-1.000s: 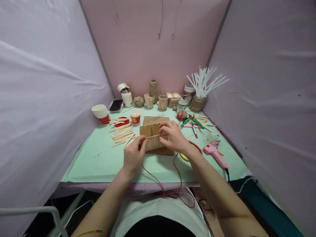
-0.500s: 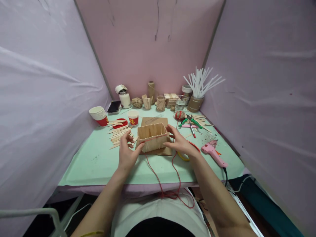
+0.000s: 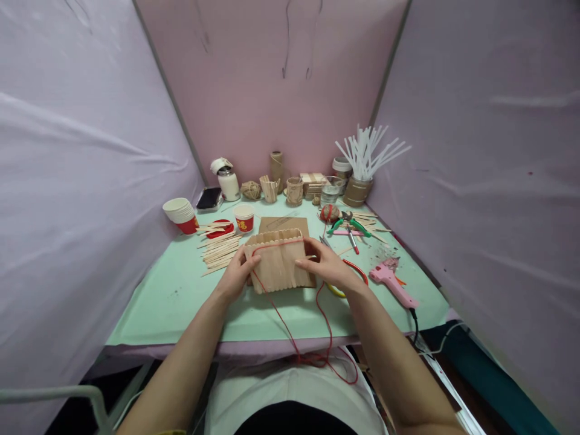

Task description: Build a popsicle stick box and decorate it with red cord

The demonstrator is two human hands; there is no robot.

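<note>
A rectangular box of pale wooden craft sticks (image 3: 277, 270) is tilted, its long near wall facing me. At its left end is my left hand (image 3: 235, 277), thumb on the near wall and fingers round the side. My right hand (image 3: 327, 264) grips the opposite end, thumb pressed on the front; its other fingers are partly hidden. Red yarn (image 3: 281, 319) crosses the near wall just below the rim, and its strands hang over the table edge onto my lap. Under and behind the box lies a brown cardboard piece (image 3: 284, 224).
Scissors (image 3: 360, 270) with red and yellow handles lie beside my right forearm. Further right are a pink glue gun (image 3: 392, 284) and green-handled pliers (image 3: 348, 225). Loose wooden sticks (image 3: 220, 252) and paper cups (image 3: 244, 219) stand left. Jars and twine line the back.
Both hands have closed on the box's ends. The box has tipped so that its near wall shows more, and it has shifted slightly left and toward me.
</note>
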